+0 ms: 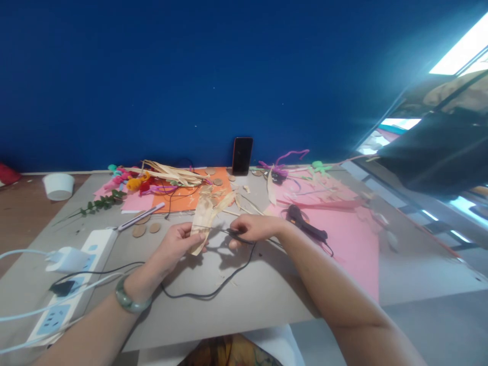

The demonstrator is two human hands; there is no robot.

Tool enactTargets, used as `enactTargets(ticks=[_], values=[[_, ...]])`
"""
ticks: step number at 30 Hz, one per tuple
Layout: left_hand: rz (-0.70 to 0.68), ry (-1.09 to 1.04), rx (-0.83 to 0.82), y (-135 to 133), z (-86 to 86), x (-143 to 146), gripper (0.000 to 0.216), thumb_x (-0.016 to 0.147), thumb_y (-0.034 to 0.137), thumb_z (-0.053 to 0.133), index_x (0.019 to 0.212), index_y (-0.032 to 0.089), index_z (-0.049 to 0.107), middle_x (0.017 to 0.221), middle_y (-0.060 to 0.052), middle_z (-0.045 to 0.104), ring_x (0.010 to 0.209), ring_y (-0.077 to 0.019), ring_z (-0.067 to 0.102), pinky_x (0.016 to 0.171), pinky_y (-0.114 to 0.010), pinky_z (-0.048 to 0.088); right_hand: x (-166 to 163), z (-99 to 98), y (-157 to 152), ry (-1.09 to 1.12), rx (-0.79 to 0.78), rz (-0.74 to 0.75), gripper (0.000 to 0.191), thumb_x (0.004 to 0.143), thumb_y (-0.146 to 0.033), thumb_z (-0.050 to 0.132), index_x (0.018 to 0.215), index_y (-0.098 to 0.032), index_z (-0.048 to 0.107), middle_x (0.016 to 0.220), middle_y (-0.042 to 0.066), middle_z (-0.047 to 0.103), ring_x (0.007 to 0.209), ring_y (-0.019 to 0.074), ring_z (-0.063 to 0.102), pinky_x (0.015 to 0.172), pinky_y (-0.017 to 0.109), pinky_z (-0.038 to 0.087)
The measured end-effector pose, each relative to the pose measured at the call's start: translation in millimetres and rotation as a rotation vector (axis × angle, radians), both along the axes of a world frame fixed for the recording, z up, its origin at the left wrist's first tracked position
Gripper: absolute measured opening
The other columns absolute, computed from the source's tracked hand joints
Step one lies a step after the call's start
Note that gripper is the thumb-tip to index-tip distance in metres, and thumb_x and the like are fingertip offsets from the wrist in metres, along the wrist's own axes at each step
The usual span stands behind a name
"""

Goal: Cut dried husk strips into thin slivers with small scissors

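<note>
Between the thumb and fingers of my left hand [182,245] is a pale, dry corn husk [203,216], standing up over the table. My right hand [249,230] is closed round the dark handles of a pair of scissors [237,235]. Their blades point left and reach across the husk; whether they are cutting into it I cannot tell. Thin husk strips [251,204] lie behind my right hand. A black cord [213,294] loops over the table below both hands.
A black glue gun [307,224] lies on pink paper [351,254] at right. A phone [242,155] leans on the blue wall. At left are a power strip [72,290], a white cup [58,186], wooden discs [139,231] and a green sprig [101,203]. More husks [171,174] lie on orange paper [179,203].
</note>
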State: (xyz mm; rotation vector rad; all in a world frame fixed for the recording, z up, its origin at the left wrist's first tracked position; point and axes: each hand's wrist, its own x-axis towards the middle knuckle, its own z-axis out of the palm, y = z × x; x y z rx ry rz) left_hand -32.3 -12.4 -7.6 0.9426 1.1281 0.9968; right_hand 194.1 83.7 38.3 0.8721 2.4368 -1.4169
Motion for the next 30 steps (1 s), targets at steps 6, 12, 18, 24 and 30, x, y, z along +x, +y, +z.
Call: enactTargets(ticks=[6, 12, 18, 24, 30], values=[[-0.007, -0.018, -0.012, 0.0, -0.2, -0.1, 0.03, 0.069, 0.035, 0.072, 0.085, 0.01, 0.065, 0.067, -0.005, 0.067, 0.055, -0.0134, 0.062, 0.049, -0.021, 0.046, -1.6, -0.9, -0.1, -0.008, -0.057, -0.022, 0.044, 0.067, -0.057, 0.064, 0.065, -0.015, 0.05, 0.06, -0.005, 0.039, 0.057, 0.0084, 0.036, 0.05, 0.021, 0.027], [-0.025, -0.041, -0.033, 0.1, 0.6, 0.6, 0.03, 0.069, 0.034, 0.073, 0.083, 0.009, 0.064, 0.066, -0.005, 0.065, 0.053, -0.0126, 0.06, 0.047, -0.021, 0.045, -1.4, -2.5, 1.0, -0.025, -0.049, -0.03, 0.046, 0.067, -0.058, 0.063, 0.062, -0.016, 0.045, 0.058, -0.006, 0.036, 0.056, 0.0078, 0.033, 0.049, 0.021, 0.025], [-0.035, -0.052, -0.054, 0.7, -0.2, 0.4, 0.029, 0.068, 0.034, 0.073, 0.082, 0.01, 0.065, 0.066, -0.005, 0.066, 0.053, -0.0122, 0.06, 0.046, -0.02, 0.045, -1.6, -2.0, 0.8, -0.023, -0.04, -0.025, 0.048, 0.068, -0.06, 0.062, 0.061, -0.016, 0.043, 0.057, -0.007, 0.035, 0.055, 0.0074, 0.032, 0.049, 0.021, 0.024], [-0.032, -0.05, -0.072, 0.8, 1.7, 1.6, 0.028, 0.066, 0.034, 0.073, 0.077, 0.01, 0.064, 0.064, -0.005, 0.065, 0.051, -0.0122, 0.059, 0.046, -0.02, 0.043, -2.6, -1.2, 1.0, -0.023, -0.037, -0.028, 0.049, 0.068, -0.061, 0.061, 0.057, -0.017, 0.041, 0.054, -0.007, 0.032, 0.053, 0.0072, 0.03, 0.049, 0.022, 0.022], [-0.048, -0.057, -0.071, 2.1, -1.6, -0.3, 0.027, 0.067, 0.032, 0.073, 0.078, 0.01, 0.064, 0.064, -0.006, 0.066, 0.051, -0.0122, 0.059, 0.046, -0.021, 0.043, -2.7, -2.9, 2.8, -0.021, -0.016, -0.016, 0.048, 0.069, -0.059, 0.061, 0.057, -0.016, 0.042, 0.054, -0.007, 0.032, 0.053, 0.007, 0.029, 0.049, 0.022, 0.021]])
